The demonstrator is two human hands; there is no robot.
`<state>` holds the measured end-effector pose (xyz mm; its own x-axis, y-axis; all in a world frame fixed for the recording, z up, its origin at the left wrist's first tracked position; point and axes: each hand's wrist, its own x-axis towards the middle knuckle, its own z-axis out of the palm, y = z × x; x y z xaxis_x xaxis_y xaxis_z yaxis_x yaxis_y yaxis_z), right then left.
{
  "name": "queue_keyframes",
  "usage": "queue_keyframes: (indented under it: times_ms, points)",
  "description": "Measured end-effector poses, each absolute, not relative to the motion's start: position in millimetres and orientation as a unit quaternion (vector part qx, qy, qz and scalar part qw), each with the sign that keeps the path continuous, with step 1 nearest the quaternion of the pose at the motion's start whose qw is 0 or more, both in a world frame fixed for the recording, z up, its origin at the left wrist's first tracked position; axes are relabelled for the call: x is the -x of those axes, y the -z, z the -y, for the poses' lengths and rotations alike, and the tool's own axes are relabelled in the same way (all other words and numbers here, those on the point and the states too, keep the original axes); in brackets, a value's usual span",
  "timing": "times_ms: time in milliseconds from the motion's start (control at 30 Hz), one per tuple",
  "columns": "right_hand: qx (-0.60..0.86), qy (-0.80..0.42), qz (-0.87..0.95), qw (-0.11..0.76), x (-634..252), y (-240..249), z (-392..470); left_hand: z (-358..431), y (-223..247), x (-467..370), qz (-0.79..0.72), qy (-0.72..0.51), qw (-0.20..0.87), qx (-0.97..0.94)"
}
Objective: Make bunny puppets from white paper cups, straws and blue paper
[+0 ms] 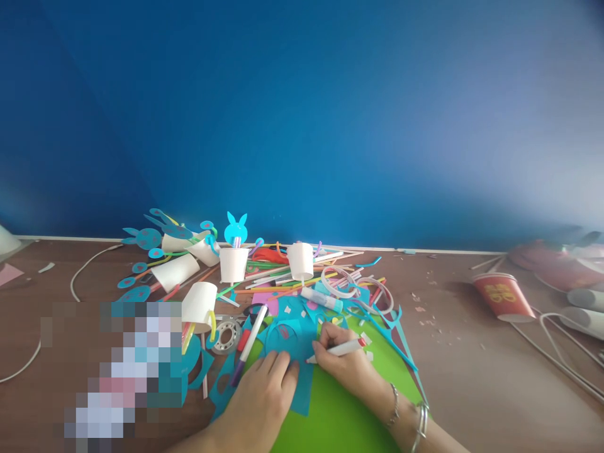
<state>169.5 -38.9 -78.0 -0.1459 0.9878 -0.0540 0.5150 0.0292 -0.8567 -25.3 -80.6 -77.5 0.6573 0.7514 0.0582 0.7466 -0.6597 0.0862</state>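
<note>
My right hand (349, 365) grips a white marker (343, 348) with a red end. Its tip is at the right edge of a blue sheet of paper (302, 393), which bears a drawn circle outline with red marks. My left hand (264, 395) lies on the sheet's left side with its fingers stretched over it, holding nothing. Both hands are above a green board (349, 418). Beside the left hand's fingers lies a purple-and-white marker (252, 340). A glue stick (322, 300) rests just beyond the blue sheet.
White paper cups (233, 265) with blue rabbit cut-outs stand and lie at the back left. Colored straws (264, 277), white tape rings (340, 283) and paper scraps (189, 371) crowd the middle. A red cup (504, 296) and cables (557, 346) are at right. A blue wall (302, 126) closes the back.
</note>
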Motion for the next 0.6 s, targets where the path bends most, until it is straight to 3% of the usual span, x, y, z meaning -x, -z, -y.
queue_keyframes:
  times_ms: [600]
  points:
    - [0.588, -0.409, 0.625, 0.312, -166.0, 75.2, 37.8, 80.7, 76.5, 25.6, -0.412, -0.049, 0.034, -0.909]
